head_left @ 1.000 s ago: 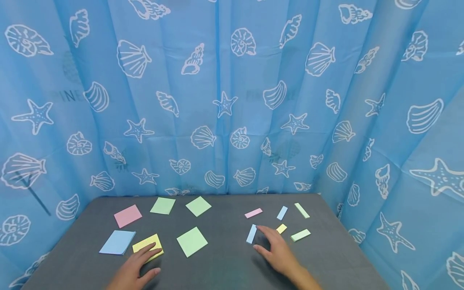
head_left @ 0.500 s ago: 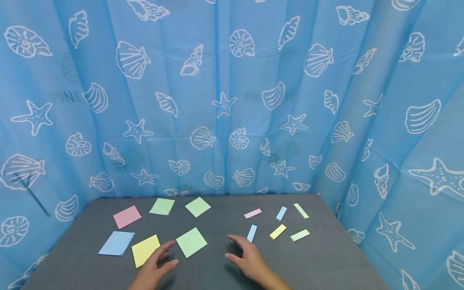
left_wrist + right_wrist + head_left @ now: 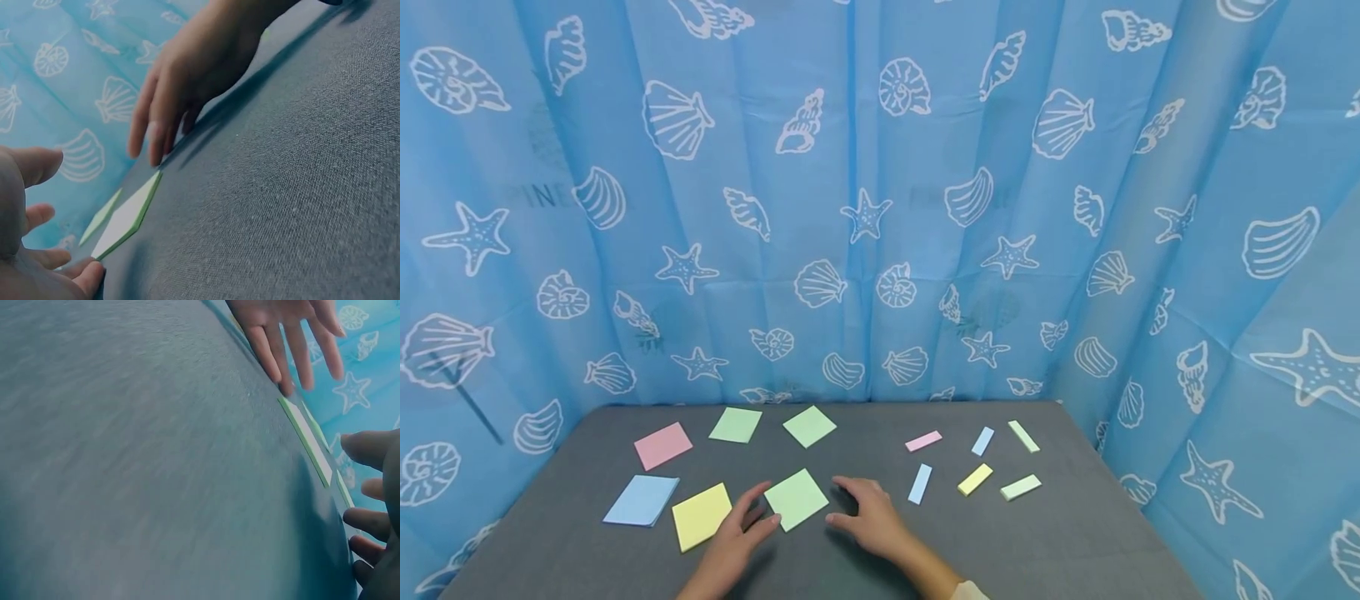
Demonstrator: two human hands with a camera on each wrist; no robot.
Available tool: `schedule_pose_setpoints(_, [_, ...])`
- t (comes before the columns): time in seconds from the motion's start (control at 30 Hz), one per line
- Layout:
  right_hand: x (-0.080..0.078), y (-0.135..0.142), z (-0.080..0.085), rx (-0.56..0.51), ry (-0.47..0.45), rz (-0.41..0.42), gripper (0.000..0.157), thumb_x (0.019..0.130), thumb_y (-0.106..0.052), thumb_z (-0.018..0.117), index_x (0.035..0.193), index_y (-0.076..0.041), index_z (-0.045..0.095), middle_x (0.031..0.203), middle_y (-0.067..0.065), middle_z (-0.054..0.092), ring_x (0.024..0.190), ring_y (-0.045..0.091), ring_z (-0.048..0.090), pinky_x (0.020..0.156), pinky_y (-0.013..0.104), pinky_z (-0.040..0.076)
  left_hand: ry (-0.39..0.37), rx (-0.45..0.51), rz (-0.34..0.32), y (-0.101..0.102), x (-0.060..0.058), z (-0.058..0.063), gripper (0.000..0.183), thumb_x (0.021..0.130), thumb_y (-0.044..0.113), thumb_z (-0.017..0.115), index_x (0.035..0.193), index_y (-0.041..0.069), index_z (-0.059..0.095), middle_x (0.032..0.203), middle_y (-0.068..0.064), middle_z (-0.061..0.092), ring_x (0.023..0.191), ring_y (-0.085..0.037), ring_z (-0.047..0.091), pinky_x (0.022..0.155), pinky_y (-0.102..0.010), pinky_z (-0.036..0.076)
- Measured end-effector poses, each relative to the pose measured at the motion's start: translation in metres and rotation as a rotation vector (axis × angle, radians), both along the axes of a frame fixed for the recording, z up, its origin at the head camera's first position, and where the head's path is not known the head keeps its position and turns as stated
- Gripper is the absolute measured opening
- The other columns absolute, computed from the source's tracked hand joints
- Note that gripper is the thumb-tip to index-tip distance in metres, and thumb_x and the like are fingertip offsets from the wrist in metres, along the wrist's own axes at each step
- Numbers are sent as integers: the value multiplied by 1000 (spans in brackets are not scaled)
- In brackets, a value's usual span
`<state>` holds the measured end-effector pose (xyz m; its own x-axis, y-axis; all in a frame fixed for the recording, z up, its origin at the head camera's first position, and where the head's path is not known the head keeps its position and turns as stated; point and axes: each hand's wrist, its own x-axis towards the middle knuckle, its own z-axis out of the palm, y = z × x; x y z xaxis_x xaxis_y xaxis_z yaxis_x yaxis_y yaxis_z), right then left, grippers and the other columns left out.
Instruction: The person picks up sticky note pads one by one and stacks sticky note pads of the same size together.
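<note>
A square green sticky note pad (image 3: pixel 797 499) lies on the dark grey table between my two hands. My left hand (image 3: pixel 735 533) is at its left corner, fingers spread and relaxed, holding nothing. On the other side my right hand (image 3: pixel 872 518) hovers just off the right corner, fingers loosely bent with nothing in them. In the left wrist view the same green pad (image 3: pixel 128 215) shows its pale top and green edge, with the right hand's fingertips close above its far corner. The yellow sticky note pad (image 3: pixel 702 516) lies just left of my left hand.
Farther back and left lie a blue pad (image 3: pixel 641 500), a pink pad (image 3: pixel 663 446) and two more green pads, one being this green pad (image 3: pixel 810 427). Several narrow strip pads, including a yellow strip (image 3: pixel 975 479), lie on the right. A blue shell-patterned curtain (image 3: pixel 865 208) hangs behind.
My left hand has moved right, off the yellow pad to the green pad's left side. My right hand has moved left, away from the strip pads, to its right side.
</note>
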<state>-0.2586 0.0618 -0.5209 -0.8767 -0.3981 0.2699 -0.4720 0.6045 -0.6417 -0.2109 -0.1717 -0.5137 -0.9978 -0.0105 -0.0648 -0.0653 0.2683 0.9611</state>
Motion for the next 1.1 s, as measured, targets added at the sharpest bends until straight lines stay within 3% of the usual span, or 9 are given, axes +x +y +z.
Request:
schedule_pose_setpoints(0.17, [-4, -15, -1, 84, 51, 49, 50, 84, -31, 75, 128, -10, 63, 125, 3, 63, 123, 32, 50, 96, 54, 38, 10, 11, 0, 6, -7, -2, 63, 96, 32, 62, 146, 4, 37, 151, -29, 27, 132, -49, 37, 97, -57, 42])
schedule_pose_setpoints(0.43, [-3, -16, -2, 200, 128, 63, 42, 83, -33, 75, 118, -11, 69, 125, 6, 63, 122, 29, 50, 95, 52, 40, 78, -4, -56, 16, -18, -5, 59, 91, 15, 69, 142, 3, 44, 148, -27, 35, 132, -47, 39, 98, -47, 44])
schedule_pose_setpoints(0.6, [0, -14, -1, 239, 155, 75, 42, 84, -35, 74, 118, -11, 69, 126, 6, 62, 120, 27, 50, 94, 50, 41, 145, -79, -55, 21, -25, -9, 55, 89, 9, 71, 138, 1, 49, 144, -27, 41, 131, -44, 40, 99, -44, 43])
schedule_pose_setpoints(0.8, [5, -10, 2, 266, 143, 75, 44, 84, -35, 74, 120, -12, 68, 126, 5, 60, 121, 27, 49, 94, 49, 41, 198, -153, -57, 25, -32, -12, 52, 88, 10, 72, 136, 5, 53, 144, -26, 42, 130, -41, 43, 98, -43, 45])
schedule_pose_setpoints(1.1, [8, 0, 3, 296, 127, 61, 46, 84, -37, 74, 122, -14, 67, 128, 6, 59, 122, 27, 49, 95, 51, 40, 233, -146, -94, 34, -39, -12, 51, 87, 6, 72, 135, 2, 54, 145, -29, 38, 131, -43, 41, 99, -45, 43])
